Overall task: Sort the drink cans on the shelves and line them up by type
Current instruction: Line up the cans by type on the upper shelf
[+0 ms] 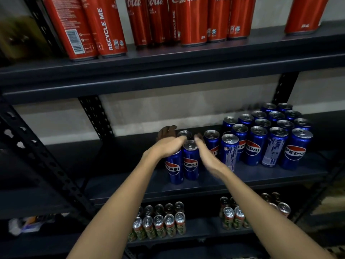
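Two slim blue aluminium Pepsi cans stand mid-shelf on the dark metal shelf, apart from the blue block at right. Left hand cups one can's top; right hand is flat, empty. Rigid, smooth, likely heavy; grip the sides.

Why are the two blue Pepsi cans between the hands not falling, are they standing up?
Standing upright. Both Pepsi cans rest on their bases on the middle shelf, silver tops up, logos level.
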